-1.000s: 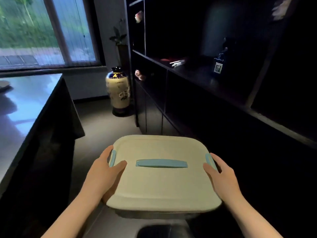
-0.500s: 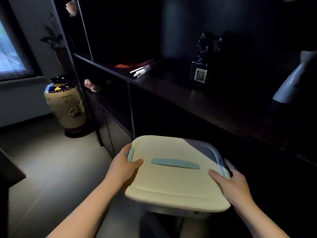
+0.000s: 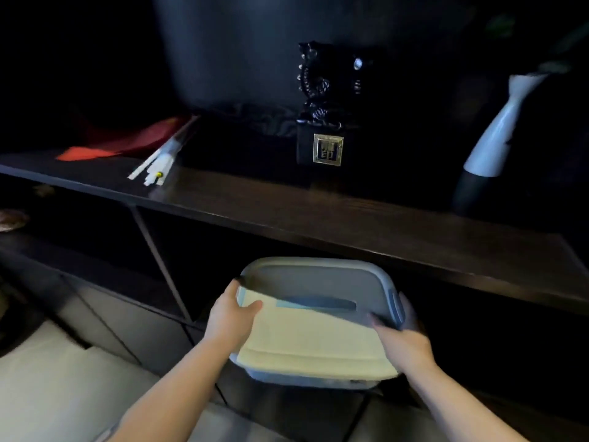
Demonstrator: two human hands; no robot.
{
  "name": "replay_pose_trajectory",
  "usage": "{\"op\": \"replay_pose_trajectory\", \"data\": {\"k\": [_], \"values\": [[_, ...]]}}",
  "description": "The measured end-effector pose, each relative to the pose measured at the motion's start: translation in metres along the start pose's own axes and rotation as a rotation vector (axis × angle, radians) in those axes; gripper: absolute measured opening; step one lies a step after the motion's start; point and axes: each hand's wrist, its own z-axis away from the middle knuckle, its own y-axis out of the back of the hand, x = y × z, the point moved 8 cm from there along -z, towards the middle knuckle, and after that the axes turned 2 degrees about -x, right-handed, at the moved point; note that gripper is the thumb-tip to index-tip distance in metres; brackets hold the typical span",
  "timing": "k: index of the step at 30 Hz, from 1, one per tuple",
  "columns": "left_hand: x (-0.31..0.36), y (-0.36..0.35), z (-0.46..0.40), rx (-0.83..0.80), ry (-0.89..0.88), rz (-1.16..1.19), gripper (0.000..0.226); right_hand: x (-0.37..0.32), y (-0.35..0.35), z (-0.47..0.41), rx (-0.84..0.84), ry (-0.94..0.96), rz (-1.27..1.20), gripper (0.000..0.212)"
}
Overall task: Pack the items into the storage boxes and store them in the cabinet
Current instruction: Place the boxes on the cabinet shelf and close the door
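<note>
Storage box, cream lid w/ blue handle, is held level at the mouth of the dark cabinet, far half in shadow under the shelf edge. Left hand is clamped on the left side, thumb curled over the lid by the blue latch. Right hand is wrapped round the right side, fingers at the latch. On the shelf above, a white vase, black ornament and white sticks are seen.
</note>
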Motion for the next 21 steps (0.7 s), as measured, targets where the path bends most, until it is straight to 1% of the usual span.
{"op": "replay_pose_trajectory", "data": {"k": [1, 5, 7, 9, 10, 13, 15, 17, 18, 21], "values": [[0.001, -0.001, -0.009, -0.021, -0.007, -0.022, 0.066, 0.0, -0.001, 0.004, 0.029, -0.011, 0.036, 0.083], [0.011, 0.003, -0.03, -0.074, -0.04, -0.082, 0.042, -0.012, -0.002, 0.022, 0.139, -0.034, 0.053, 0.083], [0.016, 0.005, -0.03, -0.099, -0.072, -0.106, 0.038, -0.02, 0.002, 0.037, 0.174, -0.01, 0.098, 0.08], [0.017, 0.005, -0.018, -0.125, -0.111, -0.135, 0.038, -0.021, 0.003, 0.057, 0.184, 0.005, 0.12, 0.076], [0.015, 0.003, -0.008, -0.127, -0.142, -0.137, 0.041, -0.018, 0.003, 0.068, 0.18, 0.01, 0.107, 0.074], [0.011, 0.0, 0.031, -0.103, -0.241, -0.192, 0.062, -0.013, 0.001, 0.096, 0.147, 0.024, 0.064, 0.066], [0.016, -0.004, 0.055, -0.064, -0.302, -0.284, 0.063, -0.011, 0.002, 0.108, 0.136, 0.023, 0.017, 0.068], [0.036, -0.015, 0.079, -0.054, -0.415, -0.353, 0.06, -0.009, 0.008, 0.119, 0.123, 0.034, 0.001, 0.066], [0.051, -0.026, 0.093, -0.095, -0.496, -0.353, 0.057, -0.007, 0.014, 0.124, 0.122, 0.041, 0.025, 0.063], [0.107, -0.075, 0.138, -0.365, -0.737, -0.206, 0.045, 0.006, 0.05, 0.14, 0.148, 0.017, 0.19, 0.057]]}}
